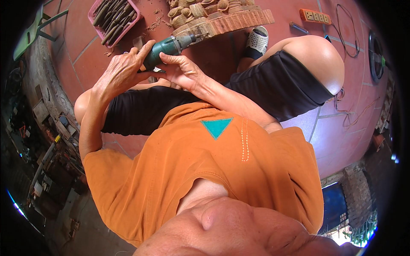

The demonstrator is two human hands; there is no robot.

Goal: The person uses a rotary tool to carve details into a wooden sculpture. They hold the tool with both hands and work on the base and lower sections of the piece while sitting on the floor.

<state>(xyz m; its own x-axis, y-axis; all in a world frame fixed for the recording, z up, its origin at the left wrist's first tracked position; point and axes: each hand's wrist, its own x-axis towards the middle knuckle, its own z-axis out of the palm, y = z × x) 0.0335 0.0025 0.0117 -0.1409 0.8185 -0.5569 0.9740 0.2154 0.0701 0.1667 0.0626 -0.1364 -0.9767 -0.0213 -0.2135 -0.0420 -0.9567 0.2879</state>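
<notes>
Both my hands are on a green power tool with a grey metal collar and a dark nose, which points up and to the right. My left hand wraps the rear of its body, thumb and forefinger along the near side. My right hand grips it from below and the right; its thumb lies against the body and its other fingers are partly hidden. Just beyond the nose stands a carved wooden piece with rounded relief above a reddish base. The tool and the carving look slightly apart.
A pink basket of chisel-like tools lies at the far left, with wood shavings beside it. An orange power strip with a dark cord is at the far right. A white perforated shoe sits by the carving. A green chair stands left.
</notes>
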